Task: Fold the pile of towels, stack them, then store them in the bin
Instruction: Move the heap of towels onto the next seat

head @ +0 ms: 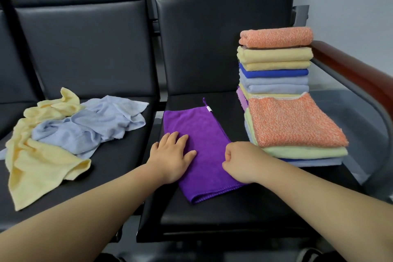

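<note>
Black padded seats in a row carry everything, and the step in hand sits on the right seat (pixel 212 208), close to its front edge. The left hand (pixel 173 155) lies on the near-left part of the purple towel (pixel 204 130) with its fingers (pixel 182 139) straight and spread, pinning the cloth. The right hand (pixel 240 162) is at the towel's right hem with fingers (pixel 228 155) curled under; whether they pinch the hem or only rest there I cannot tell from this angle. The towel is a long strip running slantwise toward the seat's back, so the next fold should probably bring the near end over the far end, corners matched, while the flat hand holds the crease and then smooths outward. Bare seat lies ahead of the strip, which is room enough for that. On the right the folded stack (pixel 293 121) stands just beside the hem, so the right hand has little sideways room and should lift rather than sweep. Across the gap, on the left seat (pixel 110 176), the unfolded pile (pixel 85 127) of yellow and pale blue towels waits, well apart. Farther back a taller stack (pixel 274 74) rises near the wooden armrest (pixel 350 70). No bin is in view.
</note>
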Tool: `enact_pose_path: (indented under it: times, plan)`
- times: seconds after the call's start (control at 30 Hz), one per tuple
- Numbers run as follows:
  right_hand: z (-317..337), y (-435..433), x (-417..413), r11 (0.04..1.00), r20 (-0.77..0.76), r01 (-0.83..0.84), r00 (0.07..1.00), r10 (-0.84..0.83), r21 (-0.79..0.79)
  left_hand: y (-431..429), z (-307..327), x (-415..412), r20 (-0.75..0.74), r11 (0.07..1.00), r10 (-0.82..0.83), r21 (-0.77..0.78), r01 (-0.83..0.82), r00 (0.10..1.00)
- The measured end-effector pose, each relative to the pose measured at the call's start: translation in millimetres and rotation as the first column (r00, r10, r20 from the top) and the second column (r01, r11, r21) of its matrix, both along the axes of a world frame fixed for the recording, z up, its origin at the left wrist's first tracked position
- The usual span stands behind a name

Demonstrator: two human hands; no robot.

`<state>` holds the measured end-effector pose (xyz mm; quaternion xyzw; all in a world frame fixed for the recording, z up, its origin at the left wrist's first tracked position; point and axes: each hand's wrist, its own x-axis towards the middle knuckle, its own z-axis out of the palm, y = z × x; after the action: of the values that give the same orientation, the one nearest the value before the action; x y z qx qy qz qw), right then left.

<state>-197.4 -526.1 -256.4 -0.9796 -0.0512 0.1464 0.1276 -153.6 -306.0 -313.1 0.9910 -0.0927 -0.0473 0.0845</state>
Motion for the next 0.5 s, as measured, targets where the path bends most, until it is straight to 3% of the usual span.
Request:
enact_pose_path:
  times: [0.2, 0.37, 0.5]
  plan:
    - [-6, -10, -8, 0.992, 0.026, 0.032, 0.999, -0.036, 0.12, -5, 18, -30, 0.05, 0.998, 0.027, 0.049, -0.03, 0.998]
    - [-13, -19, -13, 0.971, 0.064, 0.03, 0.997, -0.047, 0.236, -2, 29, -60, -0.052, 0.99, -0.139, 0.024, 0.14, 0.989]
    - [-15, -23, -18, 0.964, 0.085, -0.001, 0.996, -0.022, 0.266, 10, 32, -74, -0.083, 0.967, -0.25, -0.083, 0.243, 0.965]
